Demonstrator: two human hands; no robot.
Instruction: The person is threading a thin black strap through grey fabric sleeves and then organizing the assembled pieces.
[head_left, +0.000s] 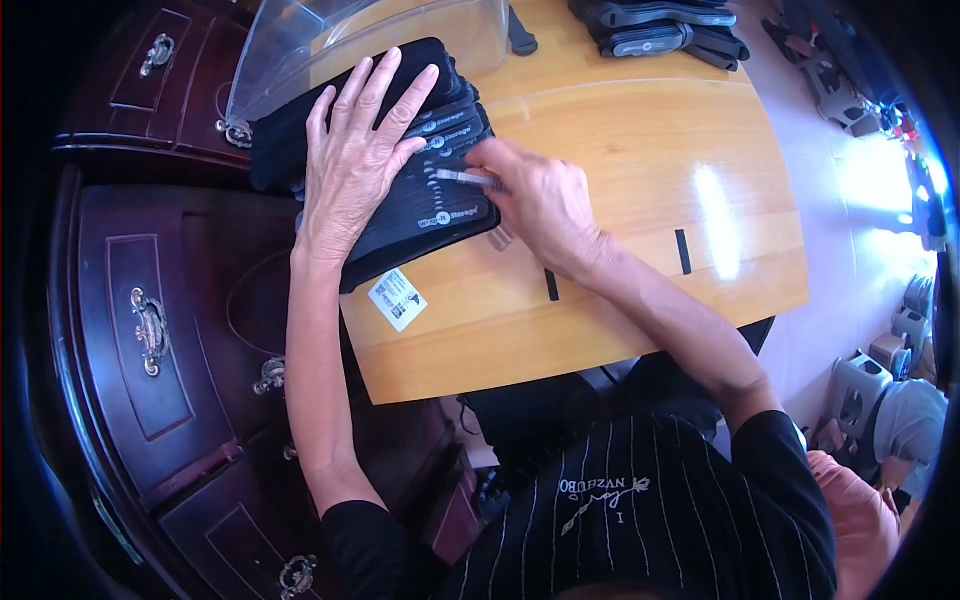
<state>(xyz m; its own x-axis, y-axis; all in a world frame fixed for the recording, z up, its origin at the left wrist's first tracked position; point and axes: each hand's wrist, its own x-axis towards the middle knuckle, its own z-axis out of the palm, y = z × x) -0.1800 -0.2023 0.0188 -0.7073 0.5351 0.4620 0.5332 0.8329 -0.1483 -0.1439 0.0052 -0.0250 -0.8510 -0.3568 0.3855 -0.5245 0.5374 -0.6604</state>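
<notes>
Stack of black straps (418,198) lies at the left edge of the wooden surface (620,150). Left hand (355,155) flat on it, fingers spread apart. Right hand (545,200), blurred, has fingers clamped on a slim pale object (455,178) above the straps. White label (398,299) near the surface's near-left corner.

Dark cabinet (195,345) left, grey stool (860,385) right

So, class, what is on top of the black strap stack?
The left hand lies spread on the black strap stack; the right hand holds a slim pale tool over its right side. What the left hand covers cannot be seen.
</notes>
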